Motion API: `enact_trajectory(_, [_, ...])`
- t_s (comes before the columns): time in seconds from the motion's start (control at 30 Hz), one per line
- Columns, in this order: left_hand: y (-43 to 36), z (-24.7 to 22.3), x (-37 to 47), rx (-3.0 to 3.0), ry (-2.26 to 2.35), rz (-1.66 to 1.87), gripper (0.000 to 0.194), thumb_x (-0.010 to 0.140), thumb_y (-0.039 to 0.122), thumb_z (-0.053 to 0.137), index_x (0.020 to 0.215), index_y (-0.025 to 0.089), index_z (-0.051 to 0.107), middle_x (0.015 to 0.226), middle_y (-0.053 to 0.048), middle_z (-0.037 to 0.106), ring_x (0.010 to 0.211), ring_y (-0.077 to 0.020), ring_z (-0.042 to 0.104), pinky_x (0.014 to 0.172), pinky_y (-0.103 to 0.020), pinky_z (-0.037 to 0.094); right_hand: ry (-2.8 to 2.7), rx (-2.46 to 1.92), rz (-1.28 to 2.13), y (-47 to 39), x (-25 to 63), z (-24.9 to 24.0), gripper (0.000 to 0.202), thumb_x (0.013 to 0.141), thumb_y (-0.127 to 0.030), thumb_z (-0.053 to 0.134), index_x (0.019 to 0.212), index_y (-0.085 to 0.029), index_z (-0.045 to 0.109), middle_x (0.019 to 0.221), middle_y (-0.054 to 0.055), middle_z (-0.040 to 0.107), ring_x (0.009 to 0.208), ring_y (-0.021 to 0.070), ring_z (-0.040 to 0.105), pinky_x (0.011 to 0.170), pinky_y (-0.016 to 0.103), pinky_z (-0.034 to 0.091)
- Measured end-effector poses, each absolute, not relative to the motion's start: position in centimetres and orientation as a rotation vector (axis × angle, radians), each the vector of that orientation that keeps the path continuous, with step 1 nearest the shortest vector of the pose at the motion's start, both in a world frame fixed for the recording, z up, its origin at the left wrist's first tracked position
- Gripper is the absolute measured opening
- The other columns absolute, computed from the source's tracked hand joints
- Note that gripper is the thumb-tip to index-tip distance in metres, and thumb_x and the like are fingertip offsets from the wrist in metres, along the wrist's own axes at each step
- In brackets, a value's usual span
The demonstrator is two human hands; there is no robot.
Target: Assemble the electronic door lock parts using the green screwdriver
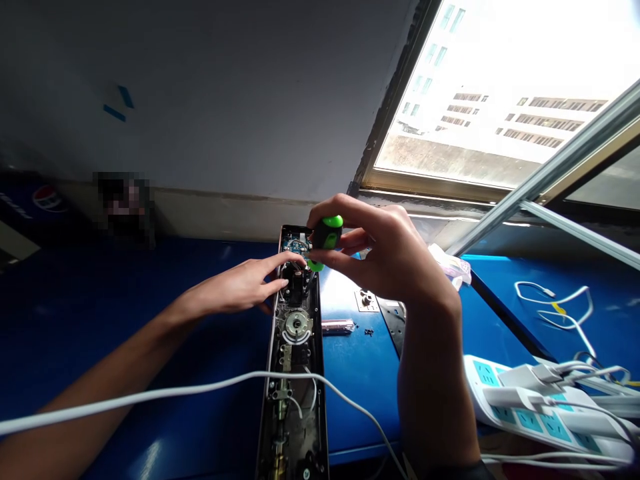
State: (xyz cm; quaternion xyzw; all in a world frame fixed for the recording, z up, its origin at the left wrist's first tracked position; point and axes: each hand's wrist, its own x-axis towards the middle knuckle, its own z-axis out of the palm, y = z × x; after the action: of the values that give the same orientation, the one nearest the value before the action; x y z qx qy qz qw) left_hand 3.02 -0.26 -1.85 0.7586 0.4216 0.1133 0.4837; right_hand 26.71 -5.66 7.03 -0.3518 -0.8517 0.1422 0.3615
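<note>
My right hand (380,247) grips a green and black screwdriver (327,237) by its handle, above the upper part of a long narrow lock housing (323,373). Its shaft points down into the housing; the tip is hard to make out. My left hand (250,283) reaches in from the left, thumb and index finger against a black module (297,283) inside, its other fingers partly hidden by the housing's left edge. A blue circuit board (295,245) lies at the far end. Nearer sits a round metal disc (297,325), with several metal parts below it.
A white cable (200,387) crosses over the housing. Right of it lie a plastic-wrapped piece (339,327), small black screws (369,331) and a square plate with a knob (367,300). A white power strip (525,400) with plugs stands at the right, near a coiled cable (565,313).
</note>
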Motion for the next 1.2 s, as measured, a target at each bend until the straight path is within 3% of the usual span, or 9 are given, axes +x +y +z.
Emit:
enact_trajectory(0.27, [-0.4, -1.9, 3.0, 1.835, 1.034, 0.288, 0.052, 0.097, 0.039, 0.056, 0.149, 0.037, 0.048, 0.119, -0.002, 0.075, 0.082, -0.0242, 0.08, 0.073, -0.033, 0.067, -2.215, -0.972, 0.302, -6.0, 26.6, 7.2, 0.025, 0.091, -0.018, 0.075, 0.114, -0.017, 0.068, 0.101, 0.002, 0.077, 0.078, 0.0122, 0.076, 0.062, 0.018, 0.06])
enact_trajectory(0.47, [-0.4, -1.9, 3.0, 1.883, 1.032, 0.291, 0.049, 0.099, 0.041, 0.053, 0.148, 0.04, 0.048, 0.12, -0.001, 0.074, 0.081, -0.0228, 0.079, 0.073, -0.032, 0.066, -2.191, -0.994, 0.32, -6.2, 26.3, 7.3, 0.023, 0.091, -0.014, 0.07, 0.113, -0.019, 0.066, 0.097, 0.0, 0.075, 0.08, 0.0107, 0.074, 0.071, 0.02, 0.062])
enact_trajectory(0.6, [-0.4, -1.7, 3.1, 1.877, 1.046, 0.285, 0.053, 0.097, 0.041, 0.054, 0.15, 0.041, 0.046, 0.123, -0.002, 0.074, 0.09, -0.025, 0.079, 0.071, -0.032, 0.066, -2.196, -1.029, 0.314, -6.2, 26.8, 7.5, 0.021, 0.094, -0.02, 0.071, 0.114, -0.02, 0.064, 0.097, -0.002, 0.073, 0.08, 0.0094, 0.072, 0.075, 0.02, 0.062])
enact_trajectory(0.83, [-0.5, -1.1, 3.0, 1.976, 1.122, 0.276, 0.054, 0.097, 0.042, 0.054, 0.15, 0.04, 0.046, 0.112, 0.0, 0.076, 0.078, -0.0216, 0.079, 0.069, -0.029, 0.066, -2.183, -1.061, 0.372, -6.1, 27.8, 7.7, 0.025, 0.095, -0.025, 0.073, 0.117, -0.02, 0.063, 0.1, -0.001, 0.075, 0.083, 0.0113, 0.074, 0.073, 0.02, 0.062])
enact_trajectory(1.03, [0.8, -1.9, 2.1, 1.974, 1.161, 0.311, 0.056, 0.096, 0.045, 0.058, 0.151, 0.043, 0.045, 0.128, 0.0, 0.071, 0.079, -0.0208, 0.079, 0.069, -0.03, 0.068, -2.177, -1.043, 0.35, -5.9, 27.5, 7.4, 0.025, 0.094, -0.025, 0.073, 0.118, -0.021, 0.063, 0.1, -0.001, 0.075, 0.085, 0.012, 0.074, 0.071, 0.02, 0.059])
enact_trajectory(1.2, [1.3, -2.1, 2.1, 1.949, 1.148, 0.388, 0.053, 0.095, 0.046, 0.059, 0.146, 0.041, 0.05, 0.131, -0.001, 0.068, 0.094, -0.0237, 0.077, 0.066, -0.029, 0.069, -2.194, -1.041, 0.331, -5.5, 27.8, 7.2, 0.026, 0.095, -0.026, 0.072, 0.119, -0.02, 0.063, 0.103, 0.0, 0.076, 0.087, 0.0129, 0.074, 0.077, 0.024, 0.061])
